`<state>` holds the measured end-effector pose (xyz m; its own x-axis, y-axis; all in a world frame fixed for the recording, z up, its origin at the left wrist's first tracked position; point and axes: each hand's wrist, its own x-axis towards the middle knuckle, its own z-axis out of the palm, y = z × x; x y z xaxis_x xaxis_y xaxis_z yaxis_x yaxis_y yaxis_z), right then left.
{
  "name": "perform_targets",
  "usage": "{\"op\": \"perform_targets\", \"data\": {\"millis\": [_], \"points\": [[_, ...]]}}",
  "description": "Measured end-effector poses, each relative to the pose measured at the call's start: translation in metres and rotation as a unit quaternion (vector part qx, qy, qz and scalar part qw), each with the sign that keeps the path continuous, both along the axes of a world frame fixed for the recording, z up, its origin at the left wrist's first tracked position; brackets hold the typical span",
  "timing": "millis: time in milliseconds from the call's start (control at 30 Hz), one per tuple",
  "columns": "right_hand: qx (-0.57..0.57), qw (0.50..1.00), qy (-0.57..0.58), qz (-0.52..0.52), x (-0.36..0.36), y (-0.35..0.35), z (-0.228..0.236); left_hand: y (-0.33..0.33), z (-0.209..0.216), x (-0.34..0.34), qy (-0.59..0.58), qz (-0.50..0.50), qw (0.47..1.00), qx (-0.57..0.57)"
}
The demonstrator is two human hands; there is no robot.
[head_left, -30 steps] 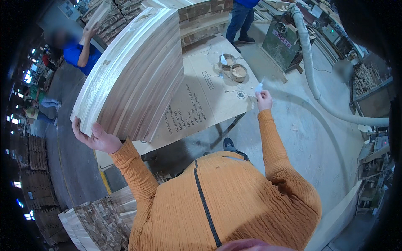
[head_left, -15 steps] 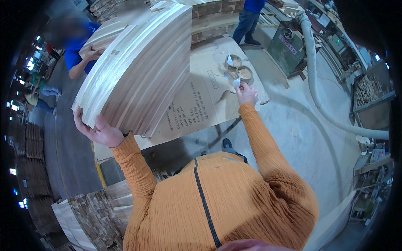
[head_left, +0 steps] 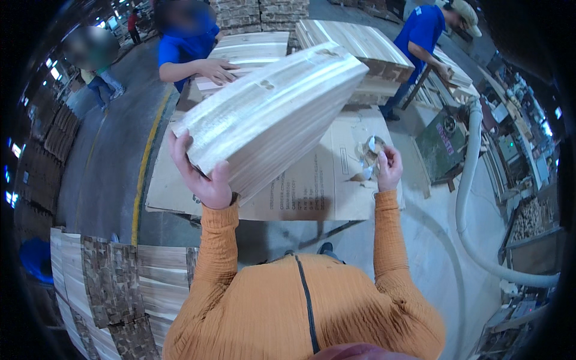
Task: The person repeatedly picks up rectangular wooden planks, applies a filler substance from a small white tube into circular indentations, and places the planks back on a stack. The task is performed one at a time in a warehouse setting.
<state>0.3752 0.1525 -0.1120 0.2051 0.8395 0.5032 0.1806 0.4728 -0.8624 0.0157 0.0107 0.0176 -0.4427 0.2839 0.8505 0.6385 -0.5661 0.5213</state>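
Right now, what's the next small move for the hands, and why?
I'd probably firm up the left hand on the near left end of the tilted wooden block first: it alone of the two hands grips the block, over the cardboard, while the right hand is well apart, near a small pale piece.

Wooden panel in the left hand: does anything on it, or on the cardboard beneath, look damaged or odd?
The wooden panel has brownish patches breaking its pale grain; knots or damage, I can't tell. The cardboard looks smudged near the right hand, unlike its cleaner front.
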Motion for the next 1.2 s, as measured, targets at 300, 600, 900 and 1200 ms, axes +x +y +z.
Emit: {"op": "perform_targets", "data": {"millis": [300, 600, 900, 1200], "points": [[0.055, 0.944, -0.007, 0.326, -0.027, 0.081, 0.165, -0.008, -0.017, 0.012, -0.001, -0.031, 0.999, 0.035], [-0.105, 0.797, 0.323, 0.5, -0.108, 0.16, 0.117, -0.035, -0.145, -0.017, 0.004, 0.157, 0.956, -0.248], [-0.048, 0.85, 0.034, 0.524, -0.093, 0.16, 0.107, -0.063, -0.243, 0.046, -0.8, -0.29, 0.446, -0.278], [0.09, 0.887, 0.003, 0.452, -0.135, 0.046, 0.181, -0.011, -0.249, 0.118, -0.778, -0.43, 0.438, -0.133]]}}
